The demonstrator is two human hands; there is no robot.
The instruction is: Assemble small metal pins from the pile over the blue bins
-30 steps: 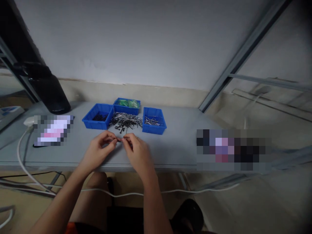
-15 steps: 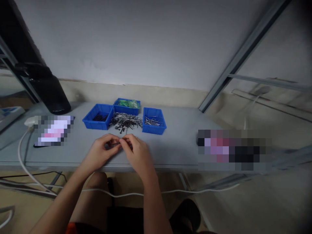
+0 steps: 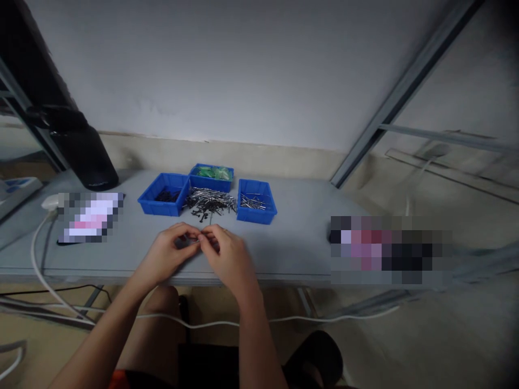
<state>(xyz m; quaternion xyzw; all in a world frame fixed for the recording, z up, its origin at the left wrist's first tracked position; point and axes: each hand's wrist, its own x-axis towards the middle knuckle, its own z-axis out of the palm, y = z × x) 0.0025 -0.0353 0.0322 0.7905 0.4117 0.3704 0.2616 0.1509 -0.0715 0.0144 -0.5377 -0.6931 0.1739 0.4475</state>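
Observation:
My left hand (image 3: 174, 249) and my right hand (image 3: 225, 251) meet above the front part of the grey table (image 3: 300, 243), fingertips pinched together. Whatever lies between the fingers is mostly hidden; only a thin sliver shows there, too small to name. Just beyond the hands spreads a pile of screws (image 3: 213, 200), some silvery, some dark. A blue bin (image 3: 164, 208) with dark screws stands to the left of the pile. On its right is another blue bin (image 3: 256, 216), holding silvery screws. Behind the pile, a third blue bin (image 3: 211, 185) contains green and clear pieces.
A black bottle (image 3: 87, 154) stands at the back left. Near it lies a blurred-out phone-like device (image 3: 91, 216) beside a white cable (image 3: 34, 254). A pixelated object (image 3: 365, 248) is at the right. Metal frame posts (image 3: 375, 132) rise at both sides, with a wall behind.
The right fingers have shifted slightly where they meet the left ones. The dark shoe under the table has moved a little to the right. Bins and pile look the same.

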